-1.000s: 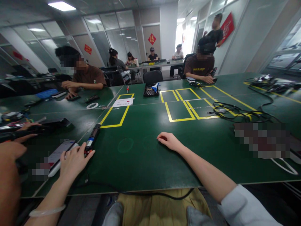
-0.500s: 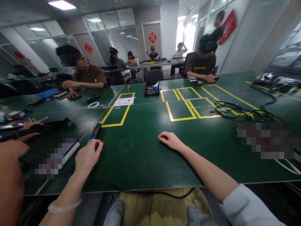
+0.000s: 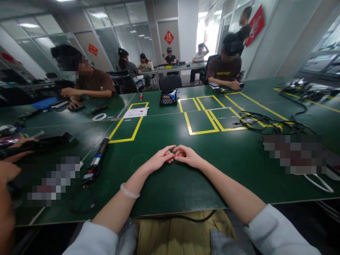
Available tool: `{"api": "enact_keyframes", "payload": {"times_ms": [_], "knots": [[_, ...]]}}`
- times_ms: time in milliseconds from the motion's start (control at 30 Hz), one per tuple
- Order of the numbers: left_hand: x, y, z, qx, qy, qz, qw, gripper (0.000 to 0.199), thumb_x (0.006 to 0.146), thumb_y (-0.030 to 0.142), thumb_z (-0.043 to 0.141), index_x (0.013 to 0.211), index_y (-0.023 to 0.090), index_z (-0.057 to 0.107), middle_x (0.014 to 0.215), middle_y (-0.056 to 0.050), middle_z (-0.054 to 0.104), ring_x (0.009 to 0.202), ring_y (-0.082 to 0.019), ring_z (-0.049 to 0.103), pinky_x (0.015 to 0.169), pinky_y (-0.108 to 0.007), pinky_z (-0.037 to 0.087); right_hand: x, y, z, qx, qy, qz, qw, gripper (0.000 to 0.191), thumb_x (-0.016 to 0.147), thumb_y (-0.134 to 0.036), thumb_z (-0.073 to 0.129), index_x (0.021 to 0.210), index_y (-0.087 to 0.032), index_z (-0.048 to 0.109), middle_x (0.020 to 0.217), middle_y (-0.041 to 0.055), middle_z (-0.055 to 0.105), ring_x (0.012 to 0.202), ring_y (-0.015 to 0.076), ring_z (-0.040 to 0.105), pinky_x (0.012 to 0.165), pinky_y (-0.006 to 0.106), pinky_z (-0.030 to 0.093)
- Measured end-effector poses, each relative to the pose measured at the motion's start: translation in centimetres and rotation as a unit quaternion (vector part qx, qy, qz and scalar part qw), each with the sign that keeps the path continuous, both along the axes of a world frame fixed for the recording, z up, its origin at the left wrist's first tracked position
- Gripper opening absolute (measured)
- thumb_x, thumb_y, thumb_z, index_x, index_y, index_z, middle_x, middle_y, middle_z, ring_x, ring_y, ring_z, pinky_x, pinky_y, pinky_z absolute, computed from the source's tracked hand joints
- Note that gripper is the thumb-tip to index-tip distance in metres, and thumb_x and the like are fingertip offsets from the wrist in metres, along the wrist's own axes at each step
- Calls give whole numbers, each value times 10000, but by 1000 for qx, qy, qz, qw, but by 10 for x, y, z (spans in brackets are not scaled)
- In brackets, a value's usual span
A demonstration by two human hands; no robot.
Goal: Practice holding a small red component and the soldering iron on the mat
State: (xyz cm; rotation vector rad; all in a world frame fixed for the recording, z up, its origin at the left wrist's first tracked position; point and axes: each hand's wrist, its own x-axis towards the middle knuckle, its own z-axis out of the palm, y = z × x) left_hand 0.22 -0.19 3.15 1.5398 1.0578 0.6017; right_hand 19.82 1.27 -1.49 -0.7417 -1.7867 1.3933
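Above the green table, my left hand and my right hand meet at the fingertips. A tiny red-orange piece shows between them, too small to identify. My left hand is closed on it, thumb and fingers pinched. The fingers of my right hand are curled in against the same spot; what lies inside them, if anything, is hidden. To the left of my hands lies a black tube-shaped device with blue and silver bands and a cable.
Yellow tape outlines mark the table. Black cables lie coiled at the right. Further back are a black tray, a paper sheet and a white ring. Co-workers sit opposite; another person's arm reaches in at the left.
My left hand has moved right from beside the tube-shaped device, carrying the red-orange piece to my right hand. My right hand has stayed nearly in place. The view has shifted slightly.
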Motion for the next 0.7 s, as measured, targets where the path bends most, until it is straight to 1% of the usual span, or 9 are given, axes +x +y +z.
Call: {"api": "enact_keyframes", "payload": {"times_ms": [100, 200, 300, 400, 500, 700], "knots": [[1, 1, -11, -9, -29, -1, 1000, 623, 837, 428, 562, 1375, 152, 414, 796, -12, 599, 741, -125, 554, 744, -290, 444, -2, -2, 2, 2, 0, 10, 1000, 255, 822, -361, 639, 944, -148, 570, 800, 28, 645, 700, 115, 582, 679, 249, 466], [-3, 2, -20, -20, -62, 25, 998, 588, 849, 448, 541, 1348, 152, 440, 817, -26, 615, 749, -128, 573, 752, -295, 452, -2, -4, 4, -1, -5, -3, 1000, 251, 813, -355, 646, 936, -154, 560, 807, 29, 648, 699, 117, 587, 678, 254, 476], [-6, 4, -26, -33, -79, 47, 995, 513, 847, 485, 532, 1224, 137, 524, 818, -38, 624, 720, -120, 579, 733, -289, 458, -2, -4, 5, 10, -10, -15, 1000, 237, 809, -329, 645, 939, -155, 551, 808, 23, 641, 679, 108, 574, 655, 243, 467], [-6, 4, -29, -24, -74, 45, 996, 418, 847, 492, 535, 1051, 131, 576, 814, -43, 636, 699, -107, 574, 715, -270, 453, -1, -3, 5, 33, -20, -32, 999, 209, 811, -299, 633, 938, -154, 551, 782, 8, 615, 661, 99, 550, 631, 229, 445], [-6, 4, -29, -7, -68, 32, 997, 356, 849, 477, 542, 946, 137, 585, 812, -36, 638, 709, -102, 573, 717, -258, 449, 1, -2, 5, 46, -26, -39, 998, 195, 815, -286, 624, 941, -153, 554, 779, 3, 596, 658, 95, 536, 621, 223, 434], [-6, 2, -30, 4, -62, 26, 998, 332, 832, 443, 583, 949, 133, 583, 832, -40, 643, 729, -104, 575, 729, -262, 450, 1, -3, 5, 51, -36, -38, 997, 213, 816, -301, 625, 956, -158, 554, 795, 2, 598, 660, 94, 533, 629, 224, 435]]}}
